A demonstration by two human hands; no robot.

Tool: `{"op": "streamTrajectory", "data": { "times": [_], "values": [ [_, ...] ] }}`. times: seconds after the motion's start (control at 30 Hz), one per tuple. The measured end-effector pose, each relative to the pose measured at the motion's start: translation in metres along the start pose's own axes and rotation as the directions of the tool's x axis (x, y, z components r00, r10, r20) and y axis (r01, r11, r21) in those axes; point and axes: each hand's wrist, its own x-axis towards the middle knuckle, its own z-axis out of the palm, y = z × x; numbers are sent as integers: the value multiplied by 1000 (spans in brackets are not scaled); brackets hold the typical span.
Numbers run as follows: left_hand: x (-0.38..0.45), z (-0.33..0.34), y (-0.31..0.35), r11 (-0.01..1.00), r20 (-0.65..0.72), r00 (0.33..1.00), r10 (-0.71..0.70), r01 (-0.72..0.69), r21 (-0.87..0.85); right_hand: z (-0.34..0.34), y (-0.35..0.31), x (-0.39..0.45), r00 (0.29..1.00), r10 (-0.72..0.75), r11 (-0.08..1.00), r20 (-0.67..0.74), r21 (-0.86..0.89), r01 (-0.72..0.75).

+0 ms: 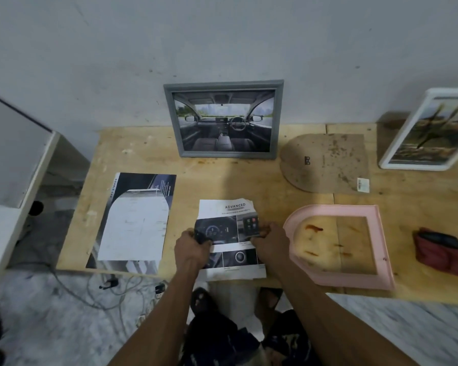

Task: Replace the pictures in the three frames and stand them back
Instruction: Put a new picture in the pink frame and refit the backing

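- Brochure page (229, 233) headed "ADVANCED" lies flat at the near edge of the plywood table (249, 180); taken as landmark.
- Left hand (192, 247) grips the page's left edge, fingers curled round it.
- Right hand (270, 241) pinches the page's right edge, fingers curled.
- Pink arched frame (378, 247), without picture, lies flat just right of the page.
- Arched backing board (325, 162) lies beyond and right of the page.
- Grey frame (224, 118) with a car-interior picture stands directly beyond the page, against the wall.
- White frame (428, 130) stands tilted far right.
- Second printed sheet (132, 220) lies left of the page.
- Red cloth (439, 250) lies right of the pink frame.
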Motion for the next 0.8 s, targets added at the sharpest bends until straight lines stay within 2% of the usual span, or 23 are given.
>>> {"op": "streamTrajectory", "data": {
  "times": [0.53, 0.8],
  "values": [
    [-1, 14, -3, 1000, -45, 999, 14, -13, 29, -4, 10, -2, 999, -30, 998, -15, 56, 30],
    [-16, 4, -2, 989, -122, 992, 22, -40, -144, -4, 4, -26, 998, -65, 990, -27, 125, 68]
  ]
}}
